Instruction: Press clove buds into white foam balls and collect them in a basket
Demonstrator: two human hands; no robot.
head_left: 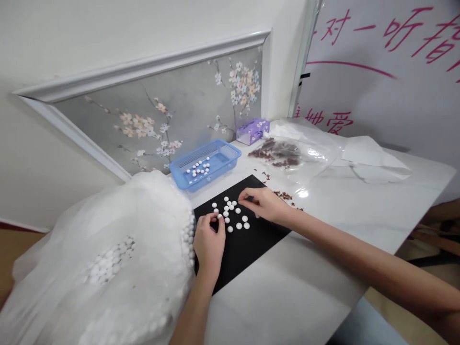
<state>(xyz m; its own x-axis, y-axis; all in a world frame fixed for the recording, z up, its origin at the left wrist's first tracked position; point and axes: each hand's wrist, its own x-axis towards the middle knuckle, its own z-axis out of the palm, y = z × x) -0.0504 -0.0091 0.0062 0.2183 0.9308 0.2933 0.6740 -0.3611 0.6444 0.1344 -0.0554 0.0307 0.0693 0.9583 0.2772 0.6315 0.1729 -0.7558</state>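
Left hand: the left hand [209, 245] stands over the near edge of the black mat [258, 235], knuckles up, fingers curled downward, their tips [218, 221] right at a white pellet; whether they actually grip it, I can't tell from here.

Right hand: the right hand [262, 205] reaches in from the side, with thumb and forefinger drawn narrow at the edge of the pellet cluster; anything between them would be too small to make out.

Pellets on the mat: about fifteen white pellets [230, 210] lie scattered flat on the black mat, between the two hands.

Blue basket: a blue plastic basket [230, 151] sits beyond the mat, against the wall, with more white pellets in its bottom.

Big bag: a bulging clear plastic bag [136, 239] packed with white pellets slumps beside the mat, to the person's left.

Small bag: a clear plastic bag [276, 153] holds dark red dried bits, and a few loose bits [283, 195] lie on the white marble table [298, 292] near the mat.

Back of the table: a purple tissue box [252, 132] stands by the painted blossom wall panel [161, 120], and crumpled white paper [373, 158] lies to the right.
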